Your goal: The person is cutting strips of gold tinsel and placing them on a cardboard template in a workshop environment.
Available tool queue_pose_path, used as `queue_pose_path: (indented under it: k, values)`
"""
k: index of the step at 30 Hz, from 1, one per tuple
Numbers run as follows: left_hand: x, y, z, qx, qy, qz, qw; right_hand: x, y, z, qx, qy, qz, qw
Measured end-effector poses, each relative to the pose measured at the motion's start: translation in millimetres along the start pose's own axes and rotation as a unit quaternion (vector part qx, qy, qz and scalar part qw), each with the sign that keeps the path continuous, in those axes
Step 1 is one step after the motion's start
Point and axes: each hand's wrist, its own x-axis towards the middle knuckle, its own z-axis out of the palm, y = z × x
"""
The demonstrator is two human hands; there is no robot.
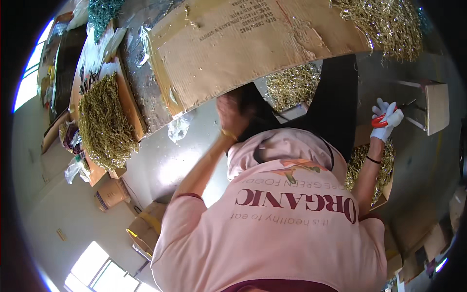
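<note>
My right hand (386,119), in a white glove, is closed around red-handled scissors (378,121). Their dark tip points off to the right, away from my body. My bare left hand (232,117) is by my dark-trousered thigh, just under the near edge of a flat cardboard sheet (219,53). Motion smears it, so its fingers cannot be made out. Between my knees, below the cardboard, sits a bundle of glittery gold tinsel stems (292,87). More gold stems (386,160) stand in a box beside my right forearm.
A gold bundle (104,124) hangs over the board at the table's left end, and another (389,29) lies on the cardboard's right corner. Teal tinsel (103,19) is at the far left. A small stool (436,108) stands at right. Clear plastic (179,127) hangs off the table edge.
</note>
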Motion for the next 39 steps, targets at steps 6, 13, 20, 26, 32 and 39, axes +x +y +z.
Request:
queue_pose_path:
  k: [6, 13, 20, 26, 32, 39]
  values:
    - [6, -32, -31, -0.140, -0.188, 0.167, 0.958, 4, -20, 21, -0.052, 0.010, 0.037, 0.998]
    - [50, 24, -87, 0.067, -0.583, -0.171, 0.791, 1, -6, 20, 0.076, -0.006, 0.033, 0.997]
    - [162, 54, -87, -0.422, -0.442, 0.144, 0.778, 48, 55, 19, 0.334, -0.098, 0.060, 0.935]
    - [363, 86, -17, -0.238, -0.065, 0.227, 0.942, 7, 16, 20, 0.274, -0.116, 0.072, 0.952]
    - [499, 153, 29, -0.227, -0.044, 0.170, 0.958, 20, 60, -1, 0.164, -0.108, 0.020, 0.980]
    - [508, 159, 36, -0.251, -0.155, 0.185, 0.937, 23, 55, -8, 0.261, -0.073, 0.060, 0.961]
